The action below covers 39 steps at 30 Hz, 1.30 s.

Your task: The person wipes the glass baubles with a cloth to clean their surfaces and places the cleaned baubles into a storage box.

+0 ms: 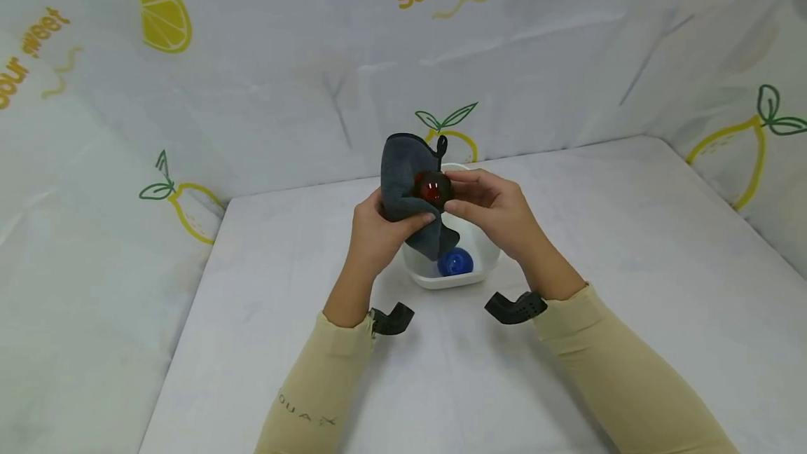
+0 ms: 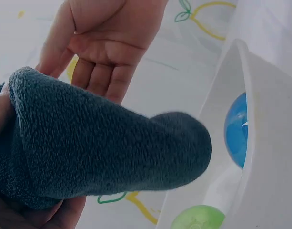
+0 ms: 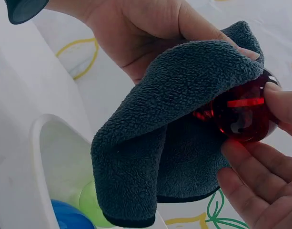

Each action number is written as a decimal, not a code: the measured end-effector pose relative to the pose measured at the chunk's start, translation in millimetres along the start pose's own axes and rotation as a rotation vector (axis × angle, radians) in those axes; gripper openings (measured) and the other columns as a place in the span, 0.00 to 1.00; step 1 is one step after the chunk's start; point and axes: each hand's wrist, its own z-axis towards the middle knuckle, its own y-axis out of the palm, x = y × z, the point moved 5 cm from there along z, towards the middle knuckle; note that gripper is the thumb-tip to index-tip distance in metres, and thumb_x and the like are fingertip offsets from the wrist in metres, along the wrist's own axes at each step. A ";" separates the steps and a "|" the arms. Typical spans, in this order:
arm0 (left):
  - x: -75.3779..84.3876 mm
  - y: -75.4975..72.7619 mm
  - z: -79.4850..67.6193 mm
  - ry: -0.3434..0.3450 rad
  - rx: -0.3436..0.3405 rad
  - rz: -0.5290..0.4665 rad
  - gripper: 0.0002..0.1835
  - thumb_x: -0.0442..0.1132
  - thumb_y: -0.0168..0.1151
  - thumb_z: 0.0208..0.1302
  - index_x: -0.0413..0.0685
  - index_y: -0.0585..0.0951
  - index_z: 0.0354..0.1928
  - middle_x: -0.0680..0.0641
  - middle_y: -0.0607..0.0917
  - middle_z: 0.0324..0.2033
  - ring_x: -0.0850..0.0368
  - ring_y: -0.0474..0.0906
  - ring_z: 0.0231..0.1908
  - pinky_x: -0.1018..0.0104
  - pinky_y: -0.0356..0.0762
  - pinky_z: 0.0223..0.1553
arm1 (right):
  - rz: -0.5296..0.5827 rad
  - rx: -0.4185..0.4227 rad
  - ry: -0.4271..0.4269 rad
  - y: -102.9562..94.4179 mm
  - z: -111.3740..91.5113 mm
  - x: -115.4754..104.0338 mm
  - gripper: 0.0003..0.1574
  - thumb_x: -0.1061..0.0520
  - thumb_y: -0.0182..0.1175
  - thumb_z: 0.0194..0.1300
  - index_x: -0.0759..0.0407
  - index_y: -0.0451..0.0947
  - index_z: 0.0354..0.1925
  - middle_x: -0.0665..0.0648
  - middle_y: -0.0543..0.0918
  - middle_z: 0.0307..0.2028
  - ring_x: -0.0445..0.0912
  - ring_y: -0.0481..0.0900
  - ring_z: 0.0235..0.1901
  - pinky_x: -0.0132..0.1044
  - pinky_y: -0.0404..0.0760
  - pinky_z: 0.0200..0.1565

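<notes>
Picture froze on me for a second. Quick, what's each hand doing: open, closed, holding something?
Left hand: closed, holding the dark cloth.
Right hand: closed, holding the red ball between thumb and fingers.

1. A rough, matt pile is shown by the dark blue-grey towelling cloth (image 3: 184, 71), edged with smoother black binding (image 3: 131, 221).
2. A high gloss is seen on the see-through dark red ball (image 3: 243, 114); glass or plastic cannot be told.
3. Smooth plastic is suggested by the white rounded tub (image 1: 444, 283).
4. Gloss is shown by the round blue ball (image 1: 457, 263).
5. Matt fabric is seen in the beige sleeves (image 1: 624, 370).
6. Creases are shown by the white lemon-printed sheeting (image 1: 265, 111).
</notes>
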 end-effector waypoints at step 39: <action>11.6 -4.2 -3.2 0.098 -0.033 -0.017 0.23 0.40 0.76 0.55 0.43 0.82 0.52 0.45 0.88 0.46 0.52 0.85 0.46 0.58 0.84 0.49 | 0.124 -0.004 0.012 1.2 -1.7 15.1 0.32 0.60 0.66 0.64 0.65 0.71 0.65 0.55 0.81 0.51 0.43 0.86 0.40 0.38 0.86 0.42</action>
